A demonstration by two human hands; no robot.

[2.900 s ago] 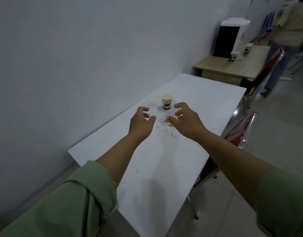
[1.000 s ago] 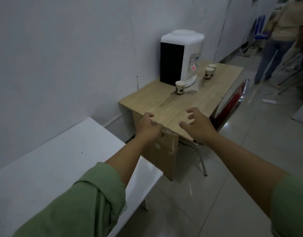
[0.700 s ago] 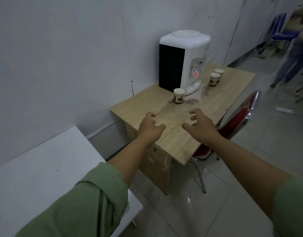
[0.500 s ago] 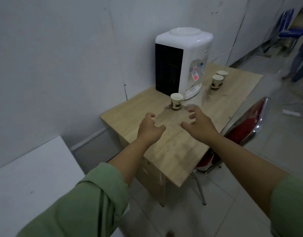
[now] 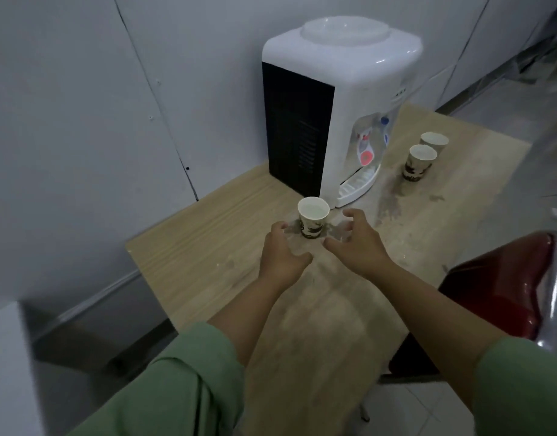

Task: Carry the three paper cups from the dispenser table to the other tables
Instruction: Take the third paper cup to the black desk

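Observation:
A white paper cup with a dark printed band [image 5: 313,220] stands upright on the wooden dispenser table [image 5: 208,237], just left of the white water dispenser [image 5: 343,99]. Two more paper cups stand to the dispenser's right: a nearer cup [image 5: 419,162] and a farther cup [image 5: 434,141]. My left hand [image 5: 282,258] and my right hand [image 5: 354,243] hover on either side of the nearest cup, just short of it. Both hands hold nothing, with fingers curled and apart.
A red chair with a chrome frame [image 5: 503,287] stands at the wooden table's right side. A corner of a white table [image 5: 6,366] shows at the lower left. The grey wall [image 5: 82,105] runs behind the tables. Tiled floor lies below.
I walked from the white table, where one cup stayed, to the wooden dispenser table. Both empty hands have drawn closer to the cup beside the dispenser and now flank it.

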